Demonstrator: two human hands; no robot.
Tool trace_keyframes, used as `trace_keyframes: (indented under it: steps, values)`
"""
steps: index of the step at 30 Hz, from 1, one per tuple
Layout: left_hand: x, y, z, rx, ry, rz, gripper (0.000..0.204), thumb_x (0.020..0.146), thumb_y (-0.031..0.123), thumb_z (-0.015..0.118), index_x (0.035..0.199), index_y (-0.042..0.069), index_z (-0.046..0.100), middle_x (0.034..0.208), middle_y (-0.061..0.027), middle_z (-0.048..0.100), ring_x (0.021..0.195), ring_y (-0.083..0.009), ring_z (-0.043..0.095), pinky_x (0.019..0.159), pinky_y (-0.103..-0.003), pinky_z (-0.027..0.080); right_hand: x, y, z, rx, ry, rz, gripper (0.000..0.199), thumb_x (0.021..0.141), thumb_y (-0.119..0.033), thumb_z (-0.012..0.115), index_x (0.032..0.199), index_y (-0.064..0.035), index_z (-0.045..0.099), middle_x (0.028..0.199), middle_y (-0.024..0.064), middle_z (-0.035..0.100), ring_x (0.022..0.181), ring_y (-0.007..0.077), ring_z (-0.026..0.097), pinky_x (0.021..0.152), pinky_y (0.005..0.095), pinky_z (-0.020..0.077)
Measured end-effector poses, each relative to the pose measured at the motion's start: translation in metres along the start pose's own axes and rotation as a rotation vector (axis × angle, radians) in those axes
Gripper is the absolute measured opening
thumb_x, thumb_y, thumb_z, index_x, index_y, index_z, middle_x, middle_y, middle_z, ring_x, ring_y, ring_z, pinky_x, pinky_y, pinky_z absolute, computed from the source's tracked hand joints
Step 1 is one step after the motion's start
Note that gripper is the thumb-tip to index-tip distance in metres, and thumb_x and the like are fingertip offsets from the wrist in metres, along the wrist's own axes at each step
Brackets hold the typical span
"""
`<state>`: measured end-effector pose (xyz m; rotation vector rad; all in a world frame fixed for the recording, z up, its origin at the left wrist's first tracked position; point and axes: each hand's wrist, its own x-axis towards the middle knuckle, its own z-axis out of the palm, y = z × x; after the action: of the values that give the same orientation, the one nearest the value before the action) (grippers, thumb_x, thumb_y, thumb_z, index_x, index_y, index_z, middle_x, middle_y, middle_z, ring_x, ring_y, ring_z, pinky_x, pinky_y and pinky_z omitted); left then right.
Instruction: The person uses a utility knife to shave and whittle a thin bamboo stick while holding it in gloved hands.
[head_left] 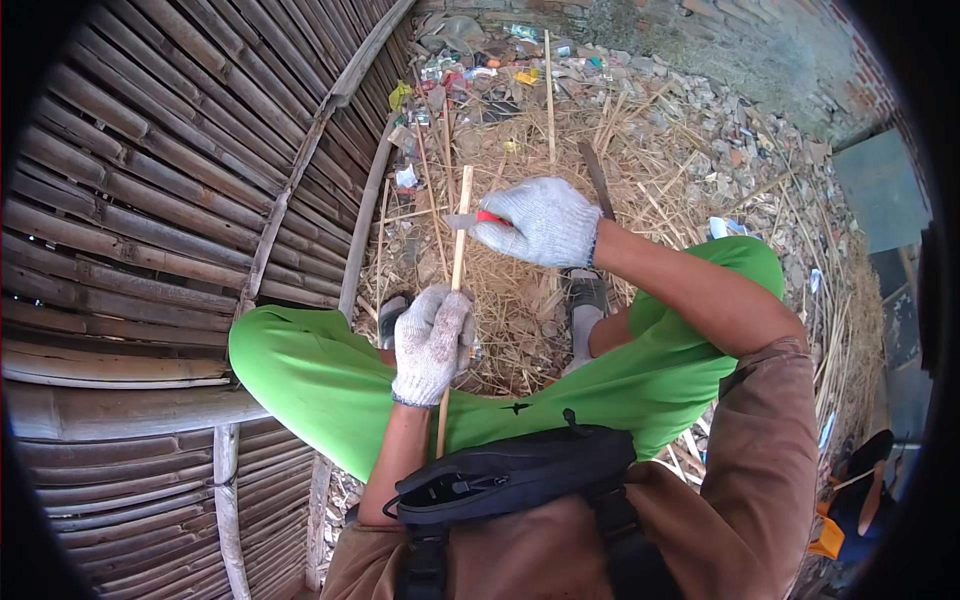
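A pale bamboo strip (pixel 459 258) runs upright through the middle of the view, its lower end passing over my lap. My left hand (pixel 432 345), in a soiled white knit glove, is closed round it above my knees. Further up, my right hand (pixel 545 222), gloved the same way, grips a knife (pixel 461 221) with a red handle. The short blade lies across the strip and touches it, or nearly so. My fingers hide most of the handle.
A bamboo slat wall (pixel 160 180) stands close on my left. Straw, shavings and litter cover the ground (pixel 510 330). Beyond my right hand lies a long dark blade-like piece (pixel 597 180), with another bamboo strip (pixel 549 95) further off. At lower right is part of another person (pixel 868 490).
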<state>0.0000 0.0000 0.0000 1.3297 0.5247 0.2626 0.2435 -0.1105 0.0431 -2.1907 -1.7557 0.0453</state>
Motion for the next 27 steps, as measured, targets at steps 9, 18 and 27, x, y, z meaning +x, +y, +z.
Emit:
trace_keyframes:
  steps: [9,18,27]
  values:
    - [-0.016,0.000,0.011,0.346,0.007,0.175,0.024,0.110,0.023,0.064,0.105,0.001,0.070,0.061,0.0006,0.061,0.050,-0.0067,0.055,0.049,-0.027,0.046,0.025,0.087,-0.062,-0.169,0.159,0.359,0.065,0.111,-0.061,0.039,0.093,-0.0069,0.069,0.080,0.0192,0.071,0.072,0.0395,0.072,0.070,0.0547,0.0586]
    - [0.001,-0.002,0.004,0.354,0.055,0.197,0.029,0.111,0.027,0.063,0.103,0.000,0.070,0.063,-0.0002,0.062,0.052,-0.0063,0.055,0.050,-0.027,0.044,0.000,0.007,-0.014,0.025,0.003,0.120,0.056,0.107,-0.060,0.050,0.096,-0.0105,0.074,0.085,0.0221,0.074,0.081,0.0442,0.074,0.074,0.0565,0.0584]
    - [-0.013,-0.001,0.002,0.278,0.005,0.170,0.027,0.110,0.025,0.064,0.106,-0.001,0.070,0.062,-0.0009,0.062,0.052,-0.0074,0.057,0.049,-0.028,0.046,0.024,0.051,-0.054,-0.119,0.007,0.350,0.069,0.108,-0.067,0.039,0.097,-0.0095,0.075,0.086,0.0195,0.076,0.081,0.0385,0.076,0.075,0.0544,0.0612]
